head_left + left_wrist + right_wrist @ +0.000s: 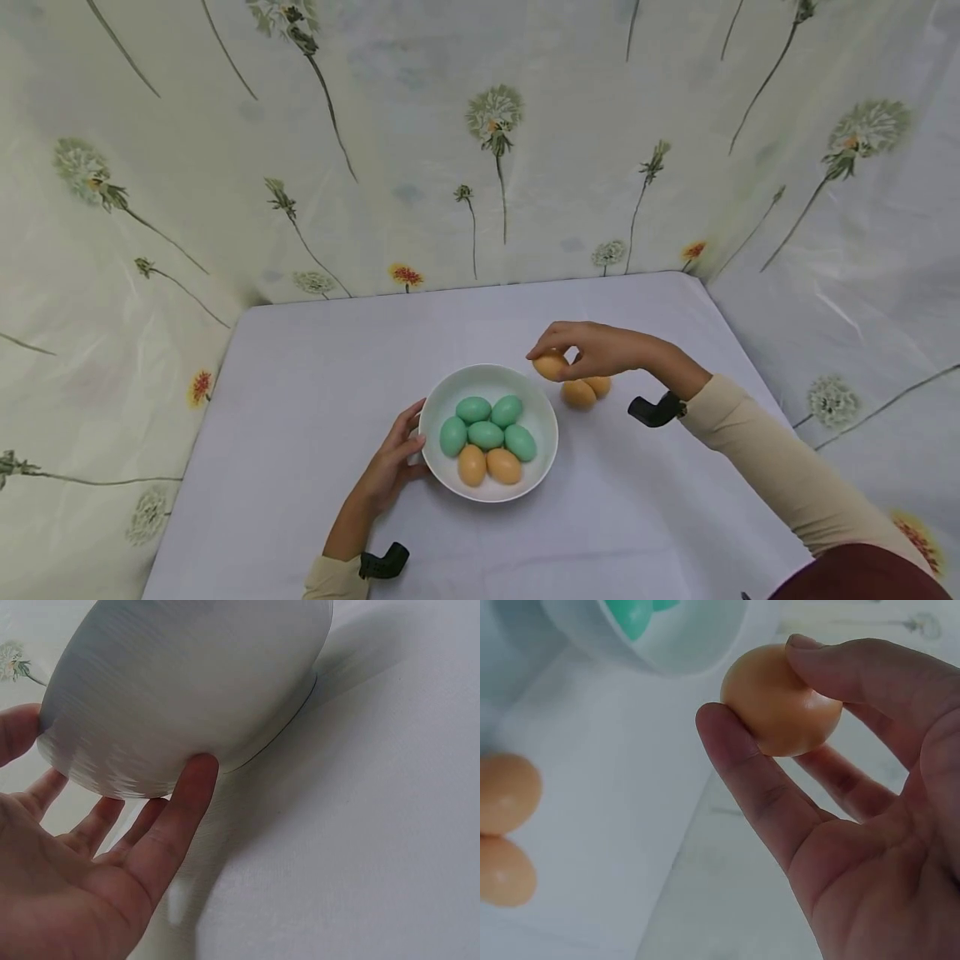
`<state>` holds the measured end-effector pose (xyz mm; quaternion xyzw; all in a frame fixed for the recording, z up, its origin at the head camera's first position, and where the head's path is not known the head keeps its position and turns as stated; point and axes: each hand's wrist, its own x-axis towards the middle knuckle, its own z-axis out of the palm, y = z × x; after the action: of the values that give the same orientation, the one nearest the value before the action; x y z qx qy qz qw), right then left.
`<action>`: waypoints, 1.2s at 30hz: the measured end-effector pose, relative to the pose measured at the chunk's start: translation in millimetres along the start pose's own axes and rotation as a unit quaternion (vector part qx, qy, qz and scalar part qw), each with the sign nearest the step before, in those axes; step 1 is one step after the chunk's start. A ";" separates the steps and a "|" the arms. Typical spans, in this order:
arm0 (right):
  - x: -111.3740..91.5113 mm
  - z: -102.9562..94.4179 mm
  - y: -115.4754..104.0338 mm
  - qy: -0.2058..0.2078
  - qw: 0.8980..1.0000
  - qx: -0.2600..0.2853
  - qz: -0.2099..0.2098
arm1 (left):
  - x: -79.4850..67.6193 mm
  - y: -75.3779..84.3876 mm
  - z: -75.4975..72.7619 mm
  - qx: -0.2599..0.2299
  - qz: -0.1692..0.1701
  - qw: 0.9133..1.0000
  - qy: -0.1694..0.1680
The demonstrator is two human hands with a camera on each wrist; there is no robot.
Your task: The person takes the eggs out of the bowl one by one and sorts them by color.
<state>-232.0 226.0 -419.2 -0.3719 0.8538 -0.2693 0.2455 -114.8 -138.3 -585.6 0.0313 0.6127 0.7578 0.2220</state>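
Over the bowl (543, 417) rim, right hand (600, 350) fingers pinching an orange egg (550, 365), left hand (390, 467) fingers open against its side

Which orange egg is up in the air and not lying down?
The orange egg pinched in the right hand, just above the bowl's rim. Two orange eggs lie inside the bowl and two on the table.

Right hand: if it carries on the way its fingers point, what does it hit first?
The right hand pinches an orange egg and points left toward the white bowl. It would likely cross the bowl's rim first; its height above the rim is unclear.
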 end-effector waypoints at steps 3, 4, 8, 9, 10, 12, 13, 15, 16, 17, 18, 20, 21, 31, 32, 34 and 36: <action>-10.1 -3.9 9.3 0.013 1.000 0.004 0.021 | -0.1 0.4 0.0 0.001 0.001 1.000 0.000; -13.4 -4.9 12.4 0.017 0.999 0.004 0.029 | -0.1 0.6 0.0 0.002 0.001 1.000 0.001; -26.4 -7.6 28.1 0.038 0.998 -0.001 0.049 | -0.7 1.2 0.2 0.003 0.000 1.000 0.004; -29.7 -7.8 32.6 0.044 0.998 -0.002 0.053 | -0.8 1.3 0.3 0.003 -0.001 1.000 0.005; -32.9 -7.7 37.4 0.050 0.997 -0.003 0.058 | -0.9 1.4 0.4 0.004 -0.001 1.000 0.007; -39.7 -7.7 45.8 0.060 0.996 0.002 0.066 | -1.1 1.4 0.6 0.004 -0.003 1.000 0.008; -42.8 -7.3 50.1 0.065 0.995 0.005 0.072 | -1.1 1.2 0.6 0.004 -0.004 1.000 0.008; -49.1 -6.7 57.2 0.072 0.994 0.014 0.082 | -1.2 0.8 0.7 0.003 -0.006 1.000 0.008; -51.9 -6.0 60.9 0.074 0.993 0.019 0.090 | -1.2 0.5 0.6 0.003 -0.007 1.000 0.008; -54.6 -5.4 63.8 0.077 0.992 0.024 0.098 | -1.2 0.1 0.5 0.002 -0.008 1.000 0.007; -57.0 -4.6 67.3 0.080 0.991 0.028 0.106 | -1.2 -0.3 0.3 0.002 -0.009 1.000 0.008; -61.3 -3.0 73.4 0.082 0.988 0.035 0.126 | -1.1 -1.2 -0.1 0.002 -0.010 1.000 0.008; -63.2 -2.0 76.4 0.083 0.986 0.038 0.138 | -1.0 -1.7 -0.4 0.002 -0.010 1.000 0.008; -74.6 9.4 102.1 0.097 0.971 0.105 0.192 | -0.2 -3.5 -0.2 0.003 -0.004 1.000 0.006; -74.3 11.2 104.6 0.098 0.969 0.112 0.196 | -0.2 -3.4 0.0 0.003 -0.004 1.000 0.005; -73.3 15.5 110.2 0.098 0.966 0.123 0.206 | 0.1 -3.1 0.1 0.003 -0.004 1.000 0.004; -71.8 19.8 114.7 0.098 0.963 0.127 0.215 | 0.6 -2.7 0.3 0.001 -0.004 1.000 0.002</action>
<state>-234.2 341.9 -491.7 -0.1172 0.8924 -0.3513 0.2577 -114.4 -137.4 -588.3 0.0274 0.6142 0.7564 0.2234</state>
